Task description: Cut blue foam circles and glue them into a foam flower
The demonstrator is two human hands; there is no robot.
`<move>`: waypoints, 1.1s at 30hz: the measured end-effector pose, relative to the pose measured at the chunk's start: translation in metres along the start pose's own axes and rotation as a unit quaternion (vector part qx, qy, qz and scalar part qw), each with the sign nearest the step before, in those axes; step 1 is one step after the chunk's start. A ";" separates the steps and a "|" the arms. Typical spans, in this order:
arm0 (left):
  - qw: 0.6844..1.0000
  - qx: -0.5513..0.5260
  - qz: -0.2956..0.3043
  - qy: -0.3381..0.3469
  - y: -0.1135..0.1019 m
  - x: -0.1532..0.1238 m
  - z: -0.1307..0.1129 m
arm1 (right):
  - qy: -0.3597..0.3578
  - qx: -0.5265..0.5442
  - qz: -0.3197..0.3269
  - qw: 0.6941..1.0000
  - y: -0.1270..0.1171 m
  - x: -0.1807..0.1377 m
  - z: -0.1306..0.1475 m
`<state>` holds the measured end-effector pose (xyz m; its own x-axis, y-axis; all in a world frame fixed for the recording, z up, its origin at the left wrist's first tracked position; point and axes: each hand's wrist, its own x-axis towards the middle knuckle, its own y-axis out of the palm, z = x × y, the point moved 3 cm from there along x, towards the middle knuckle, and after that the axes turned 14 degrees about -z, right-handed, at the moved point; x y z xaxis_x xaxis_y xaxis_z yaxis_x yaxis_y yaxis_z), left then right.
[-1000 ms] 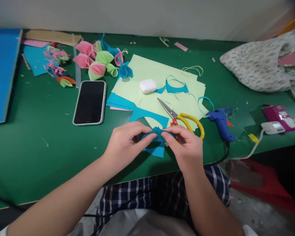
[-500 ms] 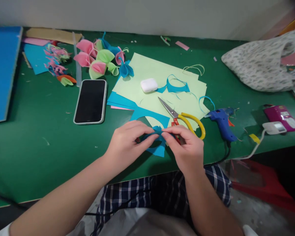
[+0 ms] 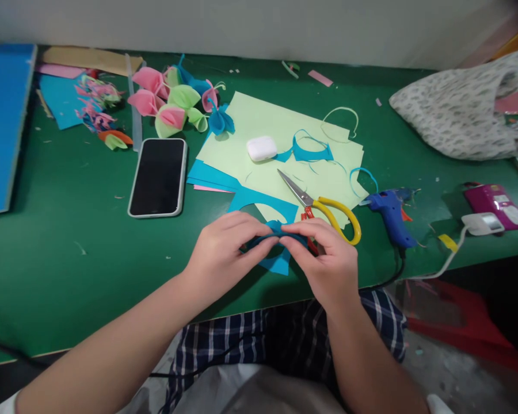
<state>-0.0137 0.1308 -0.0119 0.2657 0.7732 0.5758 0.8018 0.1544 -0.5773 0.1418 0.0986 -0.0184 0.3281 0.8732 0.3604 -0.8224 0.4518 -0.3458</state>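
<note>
Between my fingertips is a small folded piece of blue paper [image 3: 276, 226], partly hidden by the fingers. My left hand [image 3: 227, 247] pinches it from the left side. My right hand [image 3: 323, 253] pinches it from the right, with the two hands' fingertips almost meeting. Under them lies a blue paper offcut [image 3: 280, 201] with a round cut-out. Scissors [image 3: 311, 202] with yellow handles rest just beyond my right hand, their blades on light green paper sheets [image 3: 228, 138]. Red handles of another tool [image 3: 307, 214] show partly beside them.
Left of the sheets lie a phone [image 3: 157, 178] and folded paper petals [image 3: 183, 98]. A white case [image 3: 261, 148] sits on the sheets. At right are a blue glue gun [image 3: 391, 215] with its cord, a purple box [image 3: 496, 204] and a patterned cloth bag [image 3: 457, 112].
My right fingers have shifted slightly on the blue paper, with thumb and forefinger a little further apart. The left hand keeps its pinch. The light green paper loop at the back stands higher.
</note>
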 end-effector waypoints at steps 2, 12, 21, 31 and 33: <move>1.000 -0.001 -0.003 0.002 0.000 0.000 0.000 | 0.000 -0.001 -0.001 1.000 0.000 0.000 0.000; 1.000 0.000 -0.006 0.018 0.000 -0.002 0.000 | 0.000 0.006 -0.005 1.000 -0.001 -0.001 0.001; 1.000 0.000 -0.001 0.016 -0.001 -0.004 0.001 | 0.016 0.004 0.004 1.000 0.000 -0.001 -0.001; 0.991 -0.014 0.017 -0.129 0.001 -0.002 0.006 | 0.124 0.046 -0.034 0.991 -0.001 -0.004 -0.008; 0.989 -0.022 0.003 -0.146 0.000 -0.001 0.007 | 0.125 0.034 -0.022 0.991 -0.001 -0.003 -0.006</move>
<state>-0.0174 0.1340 -0.0164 0.1103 0.9197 0.3768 0.8247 0.1269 -0.5511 0.1446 0.0964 -0.0246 0.4631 0.8745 0.1446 -0.8309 0.4851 -0.2725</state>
